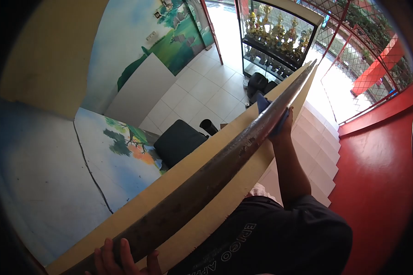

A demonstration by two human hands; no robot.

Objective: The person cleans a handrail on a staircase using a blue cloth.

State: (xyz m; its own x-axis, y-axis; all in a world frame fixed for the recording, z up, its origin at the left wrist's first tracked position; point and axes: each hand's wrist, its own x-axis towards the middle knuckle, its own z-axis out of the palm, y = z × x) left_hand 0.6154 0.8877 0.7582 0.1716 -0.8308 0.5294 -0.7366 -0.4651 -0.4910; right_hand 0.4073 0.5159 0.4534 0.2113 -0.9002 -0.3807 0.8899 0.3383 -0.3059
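Observation:
A long dark brown handrail [202, 183] runs diagonally across the view, on top of a low cream-coloured wall [215, 220]. My right hand [287, 123] reaches far along the rail, closed on a blue cloth [265, 104] that is wrapped over the rail and shows on both its sides. The rail has a glossy surface with some worn, scuffed patches. At the bottom left, my left hand [124, 262] lies on the near part of the rail, its fingers spread apart and its palm out of sight.
Tiled stairs [314, 160] descend beside a red wall [376, 192]. Beyond the rail are a dark green chair back [179, 144], a black cylindrical object [209, 127], a white board [142, 89] and a glass trophy cabinet [277, 39]. Red metal grilles [358, 50] stand at upper right.

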